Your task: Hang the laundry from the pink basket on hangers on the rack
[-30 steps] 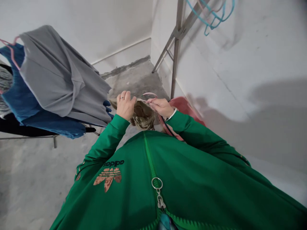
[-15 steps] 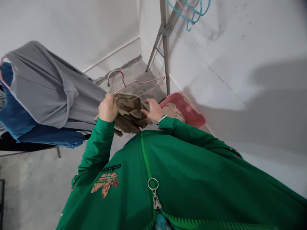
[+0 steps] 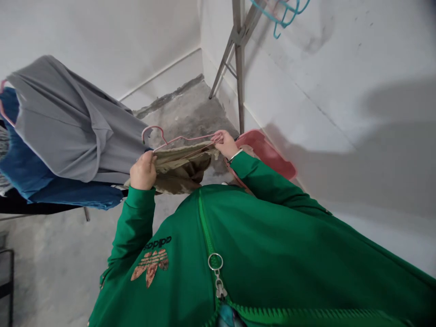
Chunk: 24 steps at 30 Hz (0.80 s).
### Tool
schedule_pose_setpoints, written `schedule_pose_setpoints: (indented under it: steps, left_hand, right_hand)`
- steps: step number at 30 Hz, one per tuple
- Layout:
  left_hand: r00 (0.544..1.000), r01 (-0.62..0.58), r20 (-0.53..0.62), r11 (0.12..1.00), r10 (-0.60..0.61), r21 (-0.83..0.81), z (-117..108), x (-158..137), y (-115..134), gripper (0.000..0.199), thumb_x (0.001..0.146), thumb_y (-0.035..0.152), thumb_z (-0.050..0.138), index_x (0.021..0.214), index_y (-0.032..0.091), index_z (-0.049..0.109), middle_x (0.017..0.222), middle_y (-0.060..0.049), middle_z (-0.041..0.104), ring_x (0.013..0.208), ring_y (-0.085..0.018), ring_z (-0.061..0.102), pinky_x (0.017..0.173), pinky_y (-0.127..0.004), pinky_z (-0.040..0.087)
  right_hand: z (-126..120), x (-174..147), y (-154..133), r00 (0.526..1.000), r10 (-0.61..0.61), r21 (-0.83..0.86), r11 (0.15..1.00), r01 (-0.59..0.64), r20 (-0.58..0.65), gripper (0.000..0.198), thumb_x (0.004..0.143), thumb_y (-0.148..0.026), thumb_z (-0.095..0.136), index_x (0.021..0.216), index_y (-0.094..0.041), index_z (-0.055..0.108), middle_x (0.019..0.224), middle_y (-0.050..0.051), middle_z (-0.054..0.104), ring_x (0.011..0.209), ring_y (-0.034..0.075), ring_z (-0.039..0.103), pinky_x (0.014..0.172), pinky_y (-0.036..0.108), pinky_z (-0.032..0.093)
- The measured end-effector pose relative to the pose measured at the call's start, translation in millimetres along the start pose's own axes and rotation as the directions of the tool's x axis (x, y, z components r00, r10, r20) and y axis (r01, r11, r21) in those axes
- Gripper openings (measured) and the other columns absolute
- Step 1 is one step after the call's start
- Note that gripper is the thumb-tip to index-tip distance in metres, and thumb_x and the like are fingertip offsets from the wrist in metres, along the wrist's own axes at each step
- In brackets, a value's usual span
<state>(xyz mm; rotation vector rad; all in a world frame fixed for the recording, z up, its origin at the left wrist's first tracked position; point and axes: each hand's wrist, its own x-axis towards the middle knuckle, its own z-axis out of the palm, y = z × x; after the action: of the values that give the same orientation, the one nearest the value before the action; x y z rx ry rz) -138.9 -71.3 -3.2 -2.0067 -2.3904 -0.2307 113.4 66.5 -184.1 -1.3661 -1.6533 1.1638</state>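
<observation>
A pink clothes hanger (image 3: 191,137) is stretched between my two hands, its hook pointing up on the left. From it hangs an olive-brown garment (image 3: 182,178), whose paler top edge runs along the lower bar. My left hand (image 3: 143,171) is closed around the hanger's left end together with the cloth. At the other end, my right hand (image 3: 226,144) pinches the hanger's tip, with the garment's corner just below the fingers. Folds hide much of the garment, so its kind is unclear.
On the left hang a grey garment (image 3: 68,122) and a blue one (image 3: 30,168). A pink basket (image 3: 272,156) with pale cloth in it stands beyond my right forearm. A metal rack leg (image 3: 240,81) rises near the wall; blue hangers (image 3: 288,18) hang at the top.
My right hand has moved up and right from the bunched cloth to the hanger's right end. The garment's top edge is now pulled straight. The hanger has come lower and more level.
</observation>
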Motion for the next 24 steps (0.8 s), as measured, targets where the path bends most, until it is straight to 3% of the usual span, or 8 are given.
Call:
schedule_pose_setpoints:
  steps: [2,5,8,11,14,17,20,24]
  left_hand:
    - [0.999,0.032,-0.013,0.999,-0.032,-0.003,7,-3,-6,0.032,0.091,0.029,0.039,0.107,0.015,0.062,0.1,-0.015,0.069,0.096,-0.027,0.066,0.079,-0.032,0.048]
    - [0.996,0.061,-0.057,0.996,-0.064,-0.058,12,-5,-7,0.028,0.091,0.029,0.042,0.103,0.016,0.062,0.093,-0.013,0.069,0.091,-0.025,0.066,0.076,-0.03,0.048]
    - [0.992,0.029,-0.114,0.981,-0.051,-0.191,11,-5,-3,0.028,0.093,0.03,0.041,0.104,0.016,0.062,0.091,-0.01,0.068,0.088,-0.021,0.065,0.078,-0.028,0.048]
    - [0.98,-0.03,-0.195,0.944,-0.037,-0.328,10,-5,1,0.031,0.095,0.032,0.036,0.102,0.017,0.062,0.09,-0.006,0.068,0.085,-0.016,0.063,0.08,-0.024,0.048]
    - [0.98,-0.099,-0.198,0.909,0.018,-0.405,9,-6,0,0.034,0.095,0.037,0.037,0.095,0.017,0.064,0.086,-0.004,0.067,0.082,-0.015,0.063,0.079,-0.023,0.049]
    - [0.982,-0.172,-0.148,0.876,0.117,-0.451,6,-6,-4,0.033,0.093,0.04,0.041,0.095,0.018,0.066,0.086,-0.004,0.069,0.081,-0.016,0.064,0.078,-0.024,0.049]
    - [0.983,-0.18,-0.118,0.878,0.142,-0.445,6,-7,-11,0.035,0.092,0.04,0.041,0.097,0.017,0.067,0.088,-0.005,0.07,0.083,-0.017,0.065,0.08,-0.025,0.05]
    - [0.986,-0.164,-0.03,0.924,0.164,-0.345,15,-9,-19,0.035,0.091,0.037,0.041,0.104,0.018,0.067,0.099,-0.008,0.071,0.093,-0.02,0.067,0.087,-0.028,0.051]
  right_hand:
    - [-7,-9,-4,0.991,-0.07,0.075,0.994,0.079,-0.114,0.069,0.07,-0.005,0.047,0.138,-0.012,0.036,0.133,0.017,0.055,0.089,0.015,0.063,0.081,0.033,0.054]
    - [-14,-24,-18,0.952,-0.236,-0.009,0.971,0.239,-0.194,0.079,0.073,-0.006,0.043,0.149,-0.017,0.025,0.148,0.016,0.044,0.103,0.018,0.062,0.092,0.037,0.053]
    - [-22,-30,-32,0.929,-0.345,-0.11,0.937,0.332,-0.134,0.079,0.074,-0.004,0.04,0.15,-0.017,0.024,0.144,0.014,0.05,0.121,0.021,0.056,0.105,0.041,0.046]
    - [-31,-28,-34,0.921,-0.39,-0.105,0.917,0.385,-0.026,0.077,0.074,-0.005,0.041,0.149,-0.017,0.028,0.14,0.012,0.055,0.121,0.021,0.057,0.109,0.042,0.044]
    - [-33,-20,-23,0.94,-0.337,-0.051,0.939,0.34,0.055,0.074,0.071,-0.003,0.044,0.143,-0.017,0.039,0.139,0.011,0.056,0.118,0.02,0.06,0.109,0.04,0.045]
    - [-29,-11,-10,0.983,-0.127,-0.021,0.991,0.131,0.134,0.063,0.067,-0.001,0.047,0.127,-0.015,0.055,0.126,0.011,0.065,0.111,0.021,0.064,0.103,0.04,0.049]
    - [-27,-4,-6,0.981,0.038,-0.022,0.999,-0.035,0.191,0.047,0.066,0.0,0.048,0.107,-0.014,0.063,0.099,0.007,0.073,0.092,0.02,0.068,0.091,0.038,0.054]
    - [-36,2,-15,0.99,-0.038,-0.092,0.994,0.051,0.135,0.037,0.063,0.001,0.049,0.092,-0.014,0.067,0.094,0.006,0.072,0.091,0.02,0.065,0.09,0.037,0.051]
